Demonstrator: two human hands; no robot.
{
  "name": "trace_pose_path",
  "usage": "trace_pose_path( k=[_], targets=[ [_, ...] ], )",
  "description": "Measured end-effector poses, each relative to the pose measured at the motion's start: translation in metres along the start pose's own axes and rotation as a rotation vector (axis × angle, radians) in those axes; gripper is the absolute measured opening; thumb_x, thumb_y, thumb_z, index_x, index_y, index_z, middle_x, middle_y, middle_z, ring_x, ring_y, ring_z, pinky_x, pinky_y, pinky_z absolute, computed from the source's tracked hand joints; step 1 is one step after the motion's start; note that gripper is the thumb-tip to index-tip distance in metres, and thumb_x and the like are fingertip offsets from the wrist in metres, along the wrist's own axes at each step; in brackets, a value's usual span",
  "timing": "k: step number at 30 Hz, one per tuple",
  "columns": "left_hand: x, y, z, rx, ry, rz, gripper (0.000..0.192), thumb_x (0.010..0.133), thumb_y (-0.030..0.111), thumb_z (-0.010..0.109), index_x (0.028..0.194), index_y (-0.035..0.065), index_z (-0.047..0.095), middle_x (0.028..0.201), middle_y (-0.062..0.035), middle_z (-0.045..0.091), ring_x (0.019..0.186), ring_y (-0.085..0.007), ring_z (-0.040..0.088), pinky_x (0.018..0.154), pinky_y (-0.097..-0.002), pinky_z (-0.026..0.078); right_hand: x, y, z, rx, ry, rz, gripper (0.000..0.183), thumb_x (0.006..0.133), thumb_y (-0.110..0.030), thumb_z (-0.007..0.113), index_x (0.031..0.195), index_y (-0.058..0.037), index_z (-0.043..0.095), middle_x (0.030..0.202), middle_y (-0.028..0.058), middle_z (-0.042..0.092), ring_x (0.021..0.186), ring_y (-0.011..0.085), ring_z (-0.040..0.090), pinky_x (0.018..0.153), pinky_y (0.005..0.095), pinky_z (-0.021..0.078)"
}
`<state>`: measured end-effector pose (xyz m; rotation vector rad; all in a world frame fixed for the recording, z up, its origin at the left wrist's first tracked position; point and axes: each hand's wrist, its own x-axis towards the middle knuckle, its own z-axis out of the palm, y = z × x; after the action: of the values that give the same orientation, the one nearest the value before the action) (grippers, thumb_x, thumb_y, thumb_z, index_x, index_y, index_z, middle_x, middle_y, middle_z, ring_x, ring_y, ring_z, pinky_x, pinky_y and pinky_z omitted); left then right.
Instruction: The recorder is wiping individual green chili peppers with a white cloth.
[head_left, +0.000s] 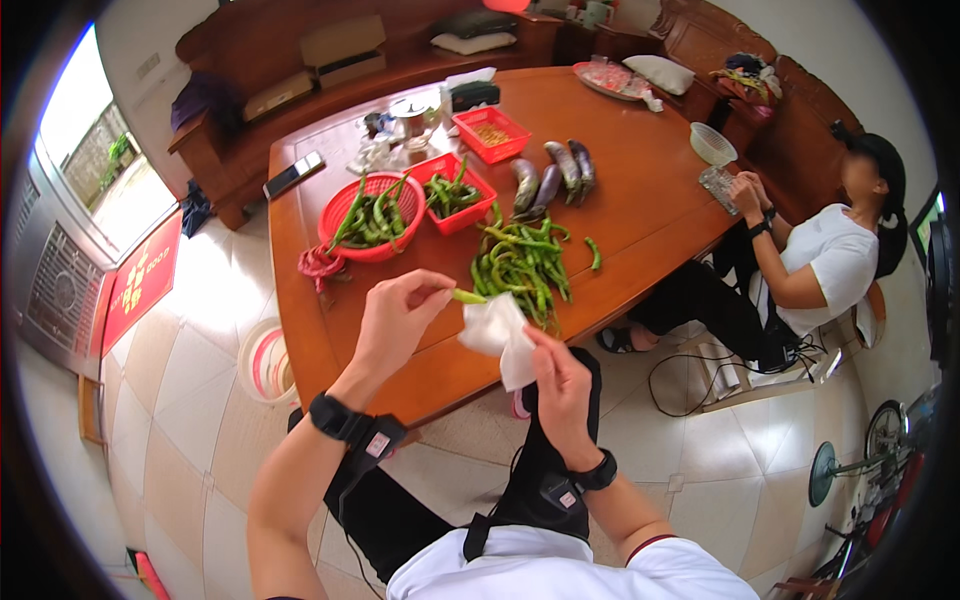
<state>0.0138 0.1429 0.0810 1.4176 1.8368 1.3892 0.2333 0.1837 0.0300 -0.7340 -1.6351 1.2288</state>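
My left hand (401, 319) pinches one end of a green chili pepper (469, 297) above the near edge of the wooden table. A white tissue (495, 330) is in my right hand (559, 386), and it touches or covers the pepper's other end. Just beyond my hands lies a loose pile of long green peppers (521, 262), with one short pepper (593, 253) apart to its right. More peppers fill a round red basket (330, 244) and a square red basket (484, 214) behind it. Several purple eggplants (549, 184) lie behind the pile.
A red basket of small yellowish pieces (493, 135), a phone (294, 174) and a red plate (611, 80) are on the table (637, 225). At right a seated person (810, 247) handles something by a pale basket (712, 145). A bucket (266, 360) stands on the floor at left.
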Motion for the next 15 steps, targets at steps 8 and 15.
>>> trace_pose_path(
  k=[8,15],
  targets=[
    [-0.114,-0.032,-0.012,-0.408,0.208,-0.293,0.017,0.087,0.001,0.062,0.102,-0.0047,0.067,0.088,-0.0062,0.07,0.08,-0.0097,0.065,0.074,-0.023,0.053,0.002,-0.017,0.082,-0.454,-0.367,-0.548,0.029,0.088,-0.014,0.063,0.115,-0.0043,0.063,0.091,0.011,0.062,0.088,0.0289,0.056,0.078,0.0374,0.0437],
    [-0.156,-0.045,-0.028,-0.58,0.273,-0.448,0.015,0.09,0.006,0.064,0.101,-0.0045,0.067,0.089,-0.0062,0.069,0.079,-0.0099,0.065,0.073,-0.0224,0.055,-0.013,0.005,0.103,-0.447,-0.64,-0.545,0.029,0.082,-0.008,0.067,0.11,-0.0045,0.062,0.088,0.0101,0.06,0.081,0.0288,0.057,0.073,0.0373,0.0465]
  ],
)
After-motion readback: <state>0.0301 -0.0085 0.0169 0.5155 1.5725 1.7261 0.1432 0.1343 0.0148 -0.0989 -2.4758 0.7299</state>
